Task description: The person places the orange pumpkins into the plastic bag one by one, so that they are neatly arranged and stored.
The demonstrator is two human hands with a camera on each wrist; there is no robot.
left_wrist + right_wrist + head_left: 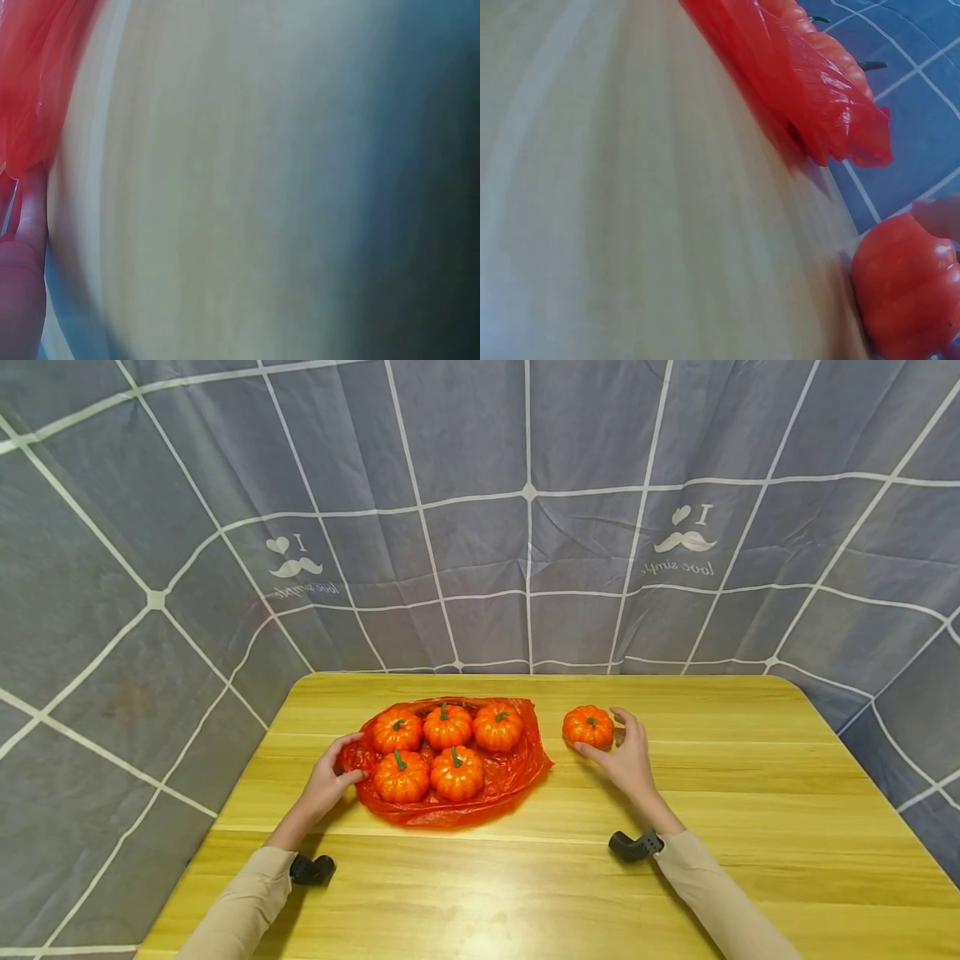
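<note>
Several small orange pumpkins (pixel 457 774) with green stems sit in two rows on a crumpled red plastic bag (pixel 442 814). My left hand (pixel 327 781) grips the bag's left edge, thumb toward me and fingers on the far side. Red film (pixel 34 90) meets a digit in the left wrist view; the other fingers are out of sight there. To the right of the bag, a single pumpkin (pixel 588 727) stands on the table. My right hand (pixel 628 762) holds it from the right between thumb and fingers. The right wrist view shows this pumpkin (pixel 907 289) low on the right.
The light wooden table (pixel 480 893) ends at a back edge against a grey curtain (pixel 480 552) with white lines. A black wrist camera (pixel 312 870) sits on the left forearm and another black camera (pixel 634 846) on the right.
</note>
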